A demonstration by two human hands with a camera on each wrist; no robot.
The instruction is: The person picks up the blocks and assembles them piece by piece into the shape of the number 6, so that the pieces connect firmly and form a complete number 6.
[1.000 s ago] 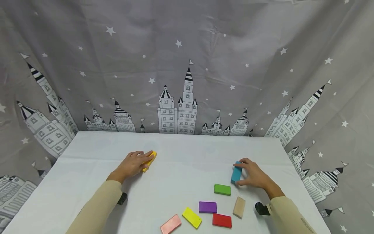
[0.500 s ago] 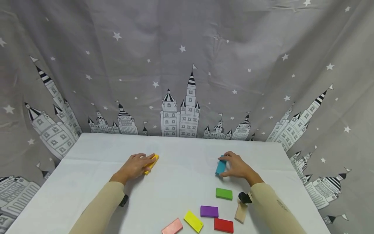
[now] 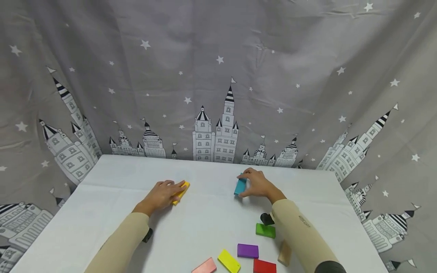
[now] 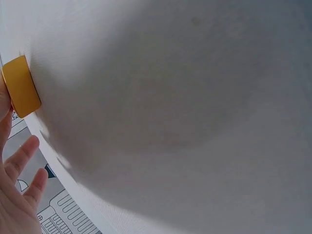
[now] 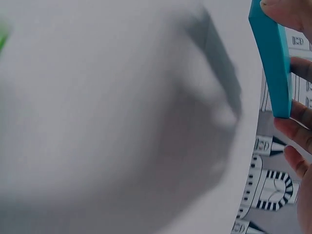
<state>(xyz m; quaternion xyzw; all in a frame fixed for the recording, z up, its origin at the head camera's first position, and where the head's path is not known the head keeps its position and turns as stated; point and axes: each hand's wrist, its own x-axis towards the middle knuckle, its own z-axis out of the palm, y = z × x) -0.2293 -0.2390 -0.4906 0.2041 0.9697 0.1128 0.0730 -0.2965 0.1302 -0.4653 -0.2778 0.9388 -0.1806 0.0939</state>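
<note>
My left hand (image 3: 165, 194) grips a yellow-orange block (image 3: 181, 193) on the left half of the white table. In the left wrist view that block (image 4: 22, 87) shows at the left edge by the thumb, with two other fingers spread apart from it. My right hand (image 3: 257, 184) pinches a blue block (image 3: 240, 185) at its two ends, thumb at the near end. The right wrist view has the blue block (image 5: 273, 63) raised off the table, its shadow falling on the cloth beside it.
Toward the front lie a green block (image 3: 265, 230), a purple block (image 3: 247, 250), a yellow block (image 3: 229, 261), a red block (image 3: 264, 266), a pink block (image 3: 205, 266) and a wooden block (image 3: 285, 253) partly under the right sleeve. A grey castle-print curtain (image 3: 164, 45) hangs behind the white table (image 3: 112, 178).
My right hand has carried the blue block leftward and farther back, toward the yellow-orange block. The left hand keeps its hold in nearly the same place. The head view has shifted slightly.
</note>
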